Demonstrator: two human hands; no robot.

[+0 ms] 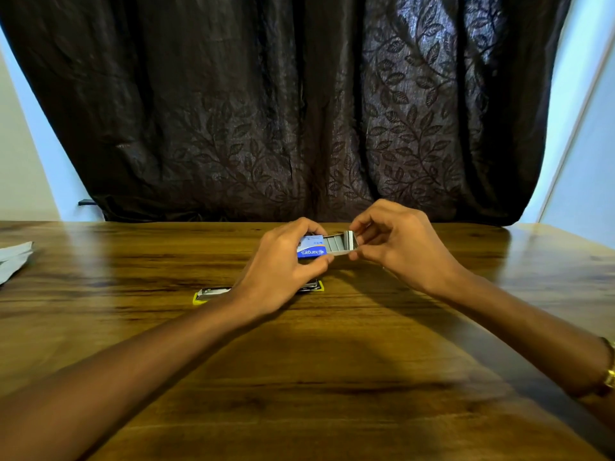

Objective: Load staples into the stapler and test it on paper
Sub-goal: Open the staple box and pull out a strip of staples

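Gripping staple box left | right pinching strip, seemingly

I am reaching both forearms forward from the lower corners, wrists converging near the middle. My left hand is curling, its thumb and fingers pinching together. My right hand is facing it, fingers bent and pinching, with a gold band at the wrist.

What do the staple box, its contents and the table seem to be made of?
Staple box: looks like thin printed card, blue and white with a glossy face. Staples: grey metal strips, dull sheen, sitting in the slid-out tray. Table: wood or a wood-look surface, brown grain with a polished shine; which one is unclear.
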